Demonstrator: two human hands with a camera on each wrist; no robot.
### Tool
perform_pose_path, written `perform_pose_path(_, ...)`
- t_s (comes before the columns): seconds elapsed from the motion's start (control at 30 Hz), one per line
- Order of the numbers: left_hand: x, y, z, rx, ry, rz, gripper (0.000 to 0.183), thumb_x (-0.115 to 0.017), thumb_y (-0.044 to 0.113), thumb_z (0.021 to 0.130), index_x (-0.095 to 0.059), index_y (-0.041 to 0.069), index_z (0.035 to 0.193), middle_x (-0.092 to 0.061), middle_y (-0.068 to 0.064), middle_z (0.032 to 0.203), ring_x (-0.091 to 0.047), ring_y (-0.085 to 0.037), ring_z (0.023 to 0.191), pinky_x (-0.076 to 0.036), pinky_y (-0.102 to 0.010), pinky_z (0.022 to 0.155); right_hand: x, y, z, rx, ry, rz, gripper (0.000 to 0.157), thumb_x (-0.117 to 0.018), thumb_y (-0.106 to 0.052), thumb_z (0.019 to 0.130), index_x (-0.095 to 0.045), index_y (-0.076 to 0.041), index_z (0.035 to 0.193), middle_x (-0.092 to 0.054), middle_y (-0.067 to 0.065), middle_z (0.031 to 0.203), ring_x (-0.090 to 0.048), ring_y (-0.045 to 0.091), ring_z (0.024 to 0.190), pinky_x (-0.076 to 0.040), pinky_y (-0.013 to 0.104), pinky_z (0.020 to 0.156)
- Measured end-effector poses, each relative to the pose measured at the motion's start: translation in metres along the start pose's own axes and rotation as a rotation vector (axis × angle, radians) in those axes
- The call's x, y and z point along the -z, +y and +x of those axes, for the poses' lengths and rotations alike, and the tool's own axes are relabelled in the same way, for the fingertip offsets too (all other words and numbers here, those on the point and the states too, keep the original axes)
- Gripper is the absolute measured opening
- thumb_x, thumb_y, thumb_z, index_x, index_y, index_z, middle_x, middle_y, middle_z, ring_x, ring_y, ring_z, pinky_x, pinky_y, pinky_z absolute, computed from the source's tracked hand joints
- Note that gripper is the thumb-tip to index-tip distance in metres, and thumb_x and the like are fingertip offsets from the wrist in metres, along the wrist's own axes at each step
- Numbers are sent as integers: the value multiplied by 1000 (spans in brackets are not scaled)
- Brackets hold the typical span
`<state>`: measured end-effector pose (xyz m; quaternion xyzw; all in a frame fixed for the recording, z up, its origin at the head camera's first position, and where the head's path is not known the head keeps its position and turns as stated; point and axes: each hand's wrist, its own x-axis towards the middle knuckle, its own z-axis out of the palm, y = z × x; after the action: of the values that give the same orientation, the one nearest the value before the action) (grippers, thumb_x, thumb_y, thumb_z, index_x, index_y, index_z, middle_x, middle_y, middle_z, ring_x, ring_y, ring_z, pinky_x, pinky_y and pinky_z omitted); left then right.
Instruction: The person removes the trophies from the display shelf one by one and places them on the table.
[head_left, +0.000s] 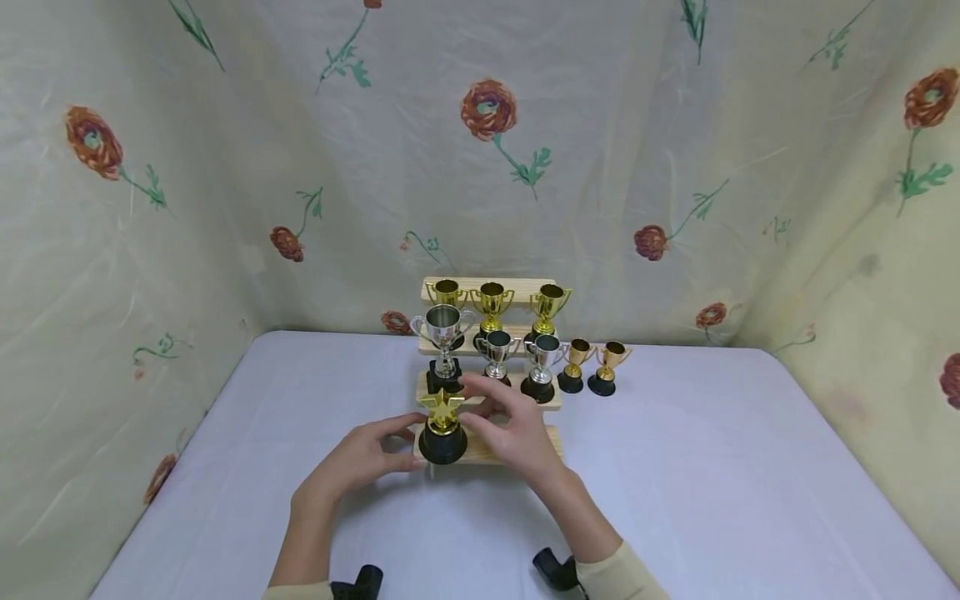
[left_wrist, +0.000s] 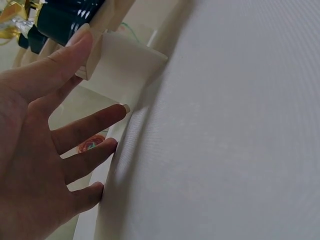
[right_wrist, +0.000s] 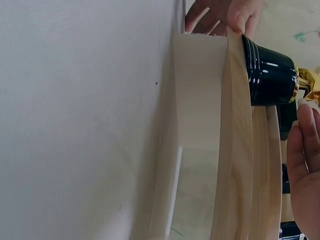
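Observation:
A star trophy (head_left: 442, 417) with a gold star and a black round base stands at the left end of the lowest wooden shelf (head_left: 480, 450). My left hand (head_left: 367, 450) is beside that end, its thumb at the shelf corner by the base and its other fingers spread, as the left wrist view shows. On the other side, my right hand (head_left: 513, 429) has its thumb and fingertips close to the gold stem, fingers nearly straight. In the right wrist view the black base (right_wrist: 270, 72) sits flat on the board, with the right fingertips (right_wrist: 301, 105) just beside the gold part.
Behind, a large silver cup (head_left: 444, 329) and two small silver cups (head_left: 543, 358) fill a higher step. Gold cups (head_left: 491, 304) stand on the step above. Two bronze-coloured cups (head_left: 611, 358) are right of the rack. Floral cloth (head_left: 487, 167) hangs around the white table (head_left: 712, 467).

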<state>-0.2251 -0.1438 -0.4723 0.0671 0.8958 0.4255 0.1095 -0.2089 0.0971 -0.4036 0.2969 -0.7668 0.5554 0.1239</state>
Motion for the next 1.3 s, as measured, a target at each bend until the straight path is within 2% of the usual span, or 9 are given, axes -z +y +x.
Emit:
perform_pose_path(0.4,-2,-2,4,10,-4,-1,63,-84,42,75,-59,46,132,-71,7,115,-55,-25,128,-39,-60,108,-2,4,-1,-15,16,-5,28,-73,2,85,-70,3,112,-74,18,102,-69,19,80,-59,30,74)
perform_pose_path(0.6,-2,-2,3,10,-6,-6,63,-84,42,75,-60,45,132,-71,6,116,-55,-25,128,-39,-61,107,-4,0,-1,-41,19,-31,27,-73,2,85,-70,2,112,-74,17,95,-68,20,78,-59,31,72)
perform_pose_path(0.77,-2,-2,3,6,-5,0,61,-84,42,75,-60,46,132,-71,6,115,-56,-25,127,-40,-60,107,-5,-4,-1,-76,29,-62,23,-74,2,84,-71,1,107,-74,16,97,-68,20,77,-59,31,70)
perform_pose_path(1.0,-3,0,1,28,-13,-13,61,-83,45,75,-59,48,131,-70,6,117,-54,-26,128,-39,-63,106,-9,19,-3,-93,48,-90,21,-77,0,82,-71,-3,101,-74,13,93,-67,17,73,-58,31,69)
perform_pose_path(1.3,-1,1,1,21,-17,-22,59,-82,45,75,-60,47,130,-70,5,117,-54,-26,129,-40,-62,105,-11,30,-4,-30,29,-9,21,-79,-10,84,-72,-12,103,-75,6,98,-68,13,76,-58,28,72)
